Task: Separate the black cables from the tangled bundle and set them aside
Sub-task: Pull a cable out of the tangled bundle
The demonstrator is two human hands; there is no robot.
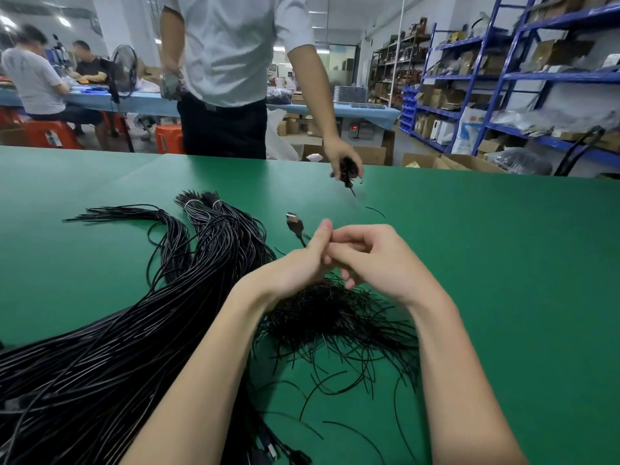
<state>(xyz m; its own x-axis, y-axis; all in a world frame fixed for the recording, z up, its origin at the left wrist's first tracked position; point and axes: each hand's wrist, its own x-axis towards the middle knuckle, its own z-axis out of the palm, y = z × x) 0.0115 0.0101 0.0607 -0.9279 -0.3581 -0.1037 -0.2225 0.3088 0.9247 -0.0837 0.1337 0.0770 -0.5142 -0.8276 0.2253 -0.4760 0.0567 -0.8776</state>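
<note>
both hands (339, 260) – maybe on usb cable (296, 225)

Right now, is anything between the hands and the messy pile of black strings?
Nothing visible. The left hand and right hand meet just above the tangled pile, with no other thing between. The other person's hand is far across the green table.

Green table (503, 263); blue shelving (503, 78) behind; orange stools (53, 134).

I see my left hand (302, 263) and right hand (372, 260) touching above a messy pile of thin black cables (335, 317) on the green table (503, 263). A USB plug (295, 224) pokes up behind my left hand.
</note>
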